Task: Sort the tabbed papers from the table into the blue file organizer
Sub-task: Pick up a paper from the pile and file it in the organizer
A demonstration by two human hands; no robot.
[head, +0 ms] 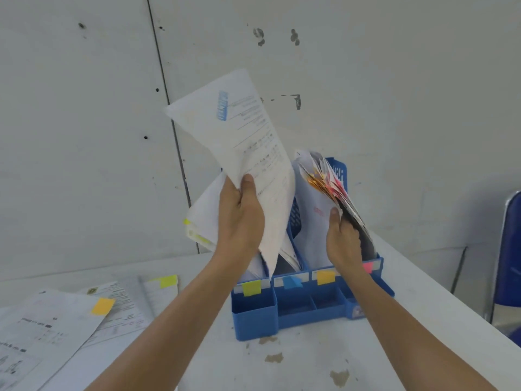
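Left hand (239, 213) pinches a floppy sheet (239, 136) over the organizer (310, 306); right hand (345, 241) grips filed papers (324, 176); the sheet's tab seems hidden, so it may buckle into the wrong slot.

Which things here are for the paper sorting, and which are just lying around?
For the job:
blue file organizer
sheet in the left hand
filed stack held by the right hand
tabbed papers on the table

Just there:
blue chair
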